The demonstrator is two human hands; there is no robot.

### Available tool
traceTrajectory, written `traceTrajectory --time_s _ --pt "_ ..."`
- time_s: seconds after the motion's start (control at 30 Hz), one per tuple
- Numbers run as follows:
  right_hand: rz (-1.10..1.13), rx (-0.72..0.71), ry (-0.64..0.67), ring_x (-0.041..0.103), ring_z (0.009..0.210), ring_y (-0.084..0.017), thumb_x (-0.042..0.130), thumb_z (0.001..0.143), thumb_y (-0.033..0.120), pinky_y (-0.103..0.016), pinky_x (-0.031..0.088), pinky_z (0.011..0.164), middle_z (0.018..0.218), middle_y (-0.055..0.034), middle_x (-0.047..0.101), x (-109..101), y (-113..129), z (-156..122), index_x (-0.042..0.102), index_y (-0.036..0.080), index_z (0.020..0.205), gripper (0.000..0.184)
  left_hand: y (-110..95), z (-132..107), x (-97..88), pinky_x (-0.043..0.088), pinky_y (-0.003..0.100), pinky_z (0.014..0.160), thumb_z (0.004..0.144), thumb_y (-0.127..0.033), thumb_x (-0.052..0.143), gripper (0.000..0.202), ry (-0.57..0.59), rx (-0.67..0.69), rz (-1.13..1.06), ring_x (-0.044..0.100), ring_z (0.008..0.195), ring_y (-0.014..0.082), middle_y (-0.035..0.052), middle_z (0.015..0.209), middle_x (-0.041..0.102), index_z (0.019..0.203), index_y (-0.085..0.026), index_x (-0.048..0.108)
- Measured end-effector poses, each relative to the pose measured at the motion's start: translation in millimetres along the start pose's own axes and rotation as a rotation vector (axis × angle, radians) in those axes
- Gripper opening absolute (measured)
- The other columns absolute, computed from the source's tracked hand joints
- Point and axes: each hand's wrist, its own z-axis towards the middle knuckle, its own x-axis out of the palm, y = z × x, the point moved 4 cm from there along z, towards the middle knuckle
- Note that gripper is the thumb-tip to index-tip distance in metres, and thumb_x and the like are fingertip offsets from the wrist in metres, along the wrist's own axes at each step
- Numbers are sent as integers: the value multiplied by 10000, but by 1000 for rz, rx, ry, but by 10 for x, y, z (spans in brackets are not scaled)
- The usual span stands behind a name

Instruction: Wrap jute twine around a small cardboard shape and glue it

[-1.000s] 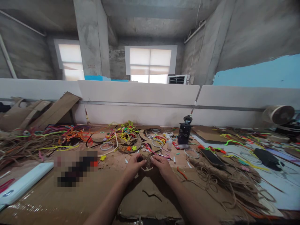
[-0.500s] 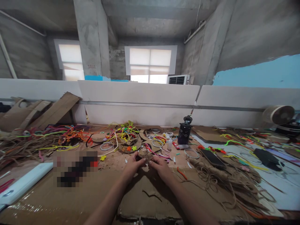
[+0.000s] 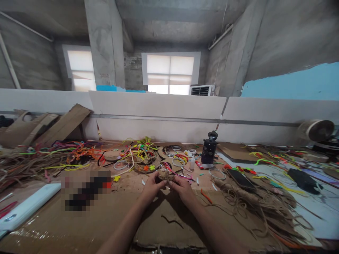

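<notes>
Between my two hands, a small brown twine flower [image 3: 165, 177] is held up over the middle of the table. My left hand [image 3: 153, 187] pinches its left side, thumb at the lower edge. On the other side my right hand [image 3: 181, 187] grips the flower with thumb and fingers closed. Both thumb tips nearly meet beneath it. Just behind lies a woven basket [image 3: 156, 164] heaped with coloured cords and small flowers. A short dark piece of twine [image 3: 172, 221] rests on the cardboard [image 3: 150, 234] below my wrists.
A black canister [image 3: 208, 151] and a small clear bottle [image 3: 192, 163] stand behind my right hand. Farther right lie a phone [image 3: 240, 179] and tangled brown twine [image 3: 254, 208]. At left are a long white device [image 3: 29, 208] and piles of cord [image 3: 23, 164]. A fan [image 3: 317, 130] stands far right.
The twine flower has tilted slightly, so its petals now face me more plainly. My fingers have shifted a little around it; both hands keep their grip.
</notes>
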Motion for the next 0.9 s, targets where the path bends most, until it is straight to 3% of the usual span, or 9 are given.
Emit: traceTrajectory --time_s 0.13,0.27,0.5,0.7,0.9 --pt "-5 6 -1 611 701 -205 663 856 570 -295 445 652 712 -18 677 -12 -38 8 711 177 813 398 -6 -1 -11 480 242 627 640 -425 877 370 2 10 18 608 659 145 11 752 703 854 -187 692" --pt "-4 5 -9 617 700 -192 629 899 598 -296 455 653 755 -17 689 -29 -97 23 713 172 885 435 -8 0 -18 471 243 615 631 -417 877 333 11 13 42 582 616 136 -3 678 670 741 -189 661" --pt "-31 -25 -11 602 672 -150 614 958 589 -305 492 689 736 19 634 -63 -152 41 649 169 822 443 -12 -3 2 458 251 603 589 -424 895 350 37 -1 81 572 604 142 4 664 675 701 -185 665" --pt "-59 -40 -19 574 662 -158 612 940 575 -293 447 668 712 14 625 -49 -78 24 649 180 796 422 33 -4 -18 418 242 571 677 -573 821 425 17 -34 84 572 589 143 -4 690 675 817 -192 697" --pt "-107 -64 -9 560 696 -189 643 870 458 -285 407 672 690 -5 646 -12 22 0 693 189 737 304 87 52 -83 399 235 565 622 -590 848 457 -13 -28 89 546 595 136 -5 659 651 736 -183 674"
